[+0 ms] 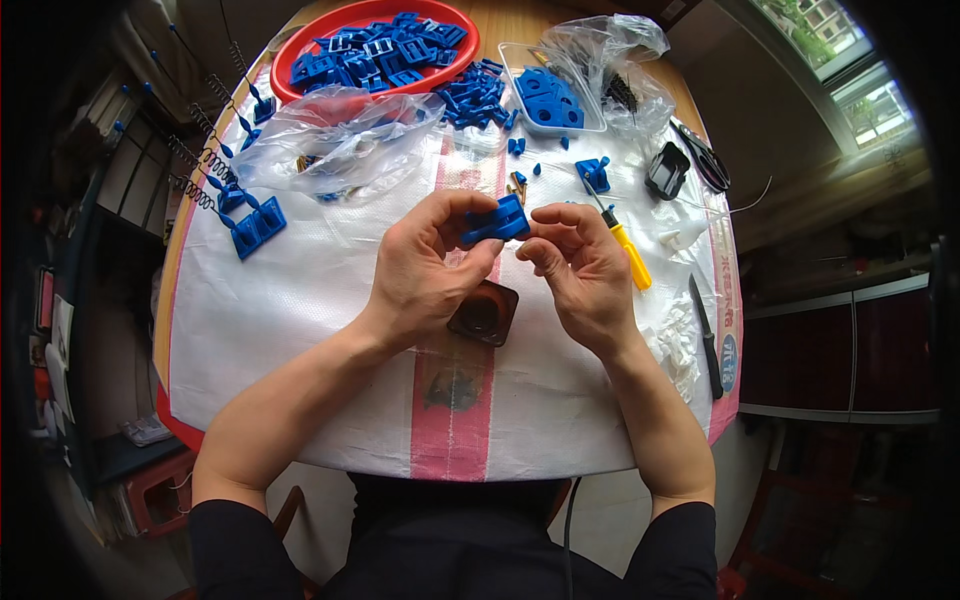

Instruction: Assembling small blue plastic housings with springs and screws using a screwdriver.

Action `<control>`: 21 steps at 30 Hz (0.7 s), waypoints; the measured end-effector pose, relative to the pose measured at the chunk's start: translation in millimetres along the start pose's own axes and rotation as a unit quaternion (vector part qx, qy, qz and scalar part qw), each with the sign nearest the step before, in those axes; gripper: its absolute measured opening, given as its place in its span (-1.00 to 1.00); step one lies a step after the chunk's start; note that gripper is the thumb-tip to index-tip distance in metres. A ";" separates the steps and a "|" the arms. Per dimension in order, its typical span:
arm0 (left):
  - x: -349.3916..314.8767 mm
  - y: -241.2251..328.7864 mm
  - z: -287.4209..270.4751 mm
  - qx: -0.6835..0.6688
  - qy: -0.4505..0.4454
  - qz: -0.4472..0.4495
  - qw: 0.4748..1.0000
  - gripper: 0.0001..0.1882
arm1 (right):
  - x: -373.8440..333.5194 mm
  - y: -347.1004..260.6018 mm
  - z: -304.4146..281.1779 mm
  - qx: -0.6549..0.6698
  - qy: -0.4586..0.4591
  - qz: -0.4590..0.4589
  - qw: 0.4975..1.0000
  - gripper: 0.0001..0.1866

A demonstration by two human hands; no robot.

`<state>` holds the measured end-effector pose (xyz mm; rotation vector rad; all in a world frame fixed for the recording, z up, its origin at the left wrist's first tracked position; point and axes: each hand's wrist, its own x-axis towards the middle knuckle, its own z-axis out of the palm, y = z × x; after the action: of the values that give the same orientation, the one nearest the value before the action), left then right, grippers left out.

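In my left hand (pixel 425 262) is a blue plastic part (pixel 505 217), pinched between thumb and fingers above the table. My right hand (pixel 585 270) is closed at the part's right end, thumb and forefinger drawn together; what sits between those fingertips is hidden. Below the hands stands a dark, square block (pixel 484 313) with a round recess. A yellow-handled screwdriver (pixel 630 258) lies just beyond my right hand, its shaft pointing toward another blue part (pixel 593 174). Brass-coloured screws (pixel 518 188) and small blue pieces (pixel 517 146) are scattered past my fingers.
At the back are a red basin (pixel 280 72) of blue parts, a pile of small blue pieces (pixel 475 97), a clear box (pixel 597 128) and plastic bags (pixel 335 140). Blue bases (pixel 258 228) with coiled cords stand left. A knife (pixel 708 340) and black scissors (pixel 705 160) lie right.
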<state>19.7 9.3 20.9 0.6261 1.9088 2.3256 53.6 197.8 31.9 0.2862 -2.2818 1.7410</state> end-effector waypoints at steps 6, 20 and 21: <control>15.8 -5.2 -31.8 -0.109 0.090 -0.081 0.987 -0.67 | 21.0 -41.4 -66.8 -0.470 0.026 0.016 0.882 -0.77; 16.6 -12.8 -30.5 -0.218 0.079 -0.167 0.958 -0.71 | 19.8 -54.0 -88.8 -0.548 -0.057 0.196 0.811 -0.73; 16.8 -13.1 -29.6 -0.203 0.075 -0.163 0.963 -0.71 | 16.9 -63.0 -91.2 -0.551 -0.041 0.165 0.817 -0.76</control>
<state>-8.8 -10.1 8.5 0.0901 1.3768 2.4803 64.6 269.1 117.7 -0.2931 -3.0631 0.2287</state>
